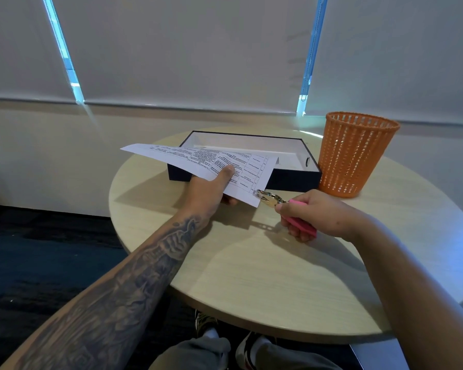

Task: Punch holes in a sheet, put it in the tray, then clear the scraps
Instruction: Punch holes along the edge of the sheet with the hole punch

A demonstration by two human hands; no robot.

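Note:
A printed white sheet (198, 161) is held flat above the round table, my left hand (209, 190) pinching its near edge with the thumb on top. My right hand (316, 214) grips a hole punch (271, 198) with pink handles and a metal head. The jaws of the punch are closed over the sheet's near right corner. Behind the sheet sits the tray (292, 180), a shallow dark box with a white inside, partly hidden by the paper. No scraps can be made out on the table.
An orange mesh waste basket (356, 156) stands upright at the tray's right end, touching it. The pale wooden table (251, 276) stretches toward me. My knees and shoes show below its front edge. Window blinds fill the background.

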